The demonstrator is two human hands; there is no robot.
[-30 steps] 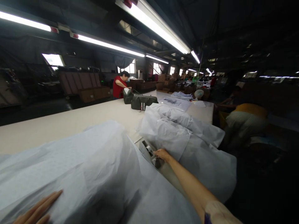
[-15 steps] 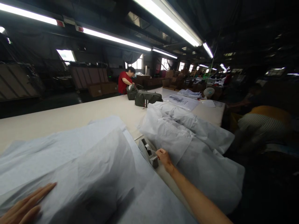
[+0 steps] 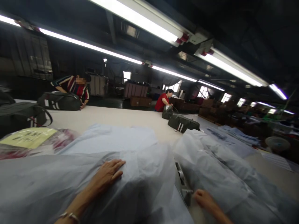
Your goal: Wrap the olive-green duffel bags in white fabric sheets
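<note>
My left hand [image 3: 108, 174] lies with fingers stretched out on a large, wrinkled, translucent white plastic bag [image 3: 144, 174]. Beneath and behind the bag is a pale blue sheet [image 3: 116, 135]. At the lower right, my right hand [image 3: 204, 199] is closed in a pinch beside the end of a grey tape dispenser [image 3: 183, 180]. Anything between those fingertips is too small and blurred to make out. The dispenser sits in the gap between the bag and a second pile of filled white plastic bags [image 3: 221, 165], partly hidden by them.
Dark green duffel bags [image 3: 183, 123] stand across the pale table [image 3: 130, 116], several at the left too. A clear package with a yellow label [image 3: 28, 137] lies at left. Two people work beyond the table. A fan [image 3: 277, 143] and papers [image 3: 277, 160] are at right.
The view has swung left, bringing in another person and more duffel bags. My left hand now rests farther along the plastic bag. My right hand remains closed near the dispenser's end.
</note>
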